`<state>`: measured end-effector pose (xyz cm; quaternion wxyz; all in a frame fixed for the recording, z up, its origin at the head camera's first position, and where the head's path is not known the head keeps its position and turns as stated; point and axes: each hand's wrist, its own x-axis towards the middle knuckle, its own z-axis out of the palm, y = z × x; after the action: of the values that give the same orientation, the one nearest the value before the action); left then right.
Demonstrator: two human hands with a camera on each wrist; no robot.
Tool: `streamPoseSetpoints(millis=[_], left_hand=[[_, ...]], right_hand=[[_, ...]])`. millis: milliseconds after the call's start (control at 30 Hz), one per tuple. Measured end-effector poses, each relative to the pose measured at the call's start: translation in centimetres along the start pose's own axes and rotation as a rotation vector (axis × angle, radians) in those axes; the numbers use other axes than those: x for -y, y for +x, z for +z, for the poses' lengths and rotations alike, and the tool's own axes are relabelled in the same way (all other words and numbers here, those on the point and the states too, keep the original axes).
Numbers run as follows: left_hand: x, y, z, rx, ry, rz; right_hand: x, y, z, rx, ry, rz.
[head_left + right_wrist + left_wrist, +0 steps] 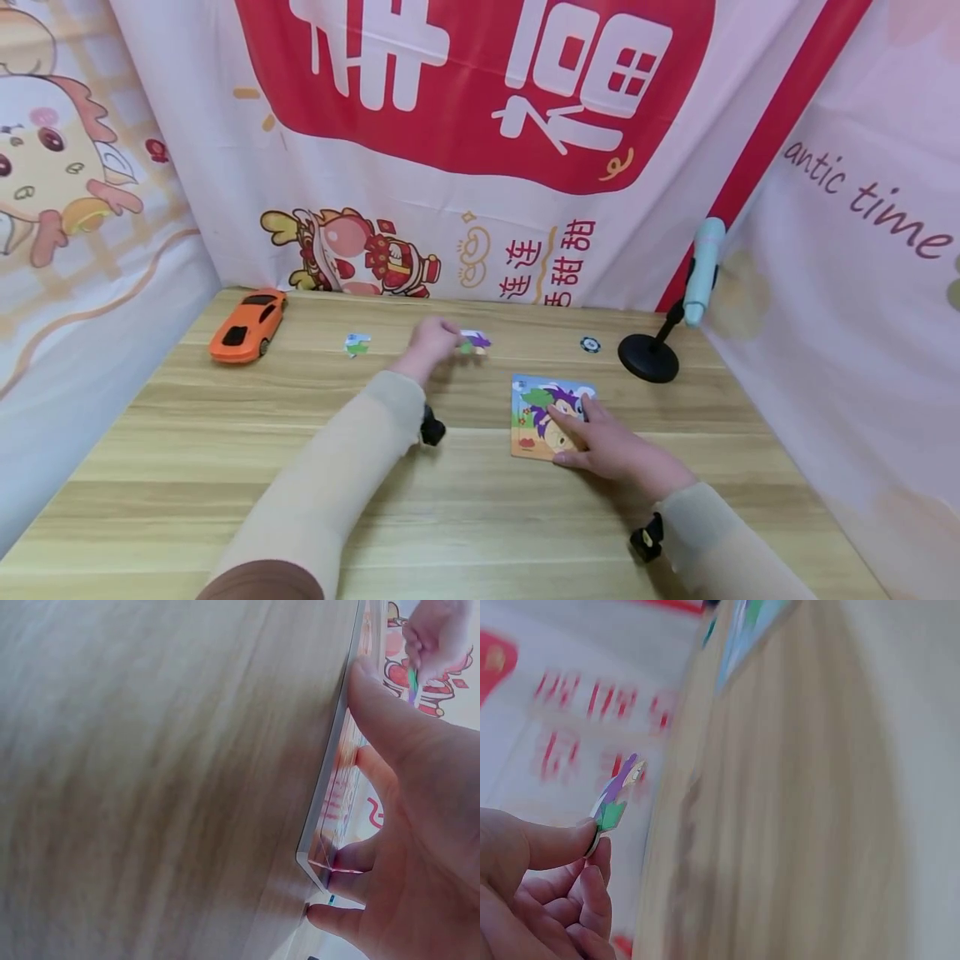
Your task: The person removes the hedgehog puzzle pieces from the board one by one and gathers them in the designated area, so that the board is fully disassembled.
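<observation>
My left hand (433,343) pinches a small jigsaw piece (476,341) between thumb and fingers, above the far part of the table. Purple, green and cream patches show on that piece (612,804) in the left wrist view. My right hand (611,440) rests on a square picture puzzle (527,425) of a purple-haired cartoon figure. Its fingers are spread over the picture, and the thumb lies at the near edge. The board's raised grey border (324,776) shows in the right wrist view. Part of the picture is hidden under the hand.
Another jigsaw piece (357,344) lies left of my left hand. An orange toy car (249,327) stands at the far left. A small round chip (590,344) lies behind the puzzle, near a black stand (648,358) holding a turquoise microphone-like stick (703,271). Printed cloth (360,183) hangs behind the table.
</observation>
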<state>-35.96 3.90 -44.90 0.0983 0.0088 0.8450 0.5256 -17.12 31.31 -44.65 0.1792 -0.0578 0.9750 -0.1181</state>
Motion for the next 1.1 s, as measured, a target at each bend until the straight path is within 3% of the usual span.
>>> streamPoseSetpoints(millis=[200, 400, 600, 767, 933, 1100], left_hand=[[2.0, 0.9, -5.8, -0.001, 0.140, -0.065], [2.9, 0.7, -8.4, -0.007, 0.268, -0.094], [3.5, 0.7, -8.7, -0.015, 0.354, -0.112], [3.9, 0.4, -8.6, -0.054, 0.439, -0.067], [2.7, 0.0, -7.8, -0.093, 0.467, -0.016], [0.6, 0.1, -5.4, -0.059, 0.412, 0.029]], right_hand=[[-0.2, 0.0, 0.1, -0.001, -0.007, 0.005], [-0.2, -0.1, 0.2, -0.005, -0.008, -0.001], [-0.2, 0.0, 0.2, -0.008, -0.002, -0.003], [-0.3, 0.1, 0.3, -0.010, -0.007, -0.004], [-0.4, 0.0, 0.3, -0.011, -0.006, -0.003], [-0.5, 0.0, 0.3, -0.012, -0.006, -0.008]])
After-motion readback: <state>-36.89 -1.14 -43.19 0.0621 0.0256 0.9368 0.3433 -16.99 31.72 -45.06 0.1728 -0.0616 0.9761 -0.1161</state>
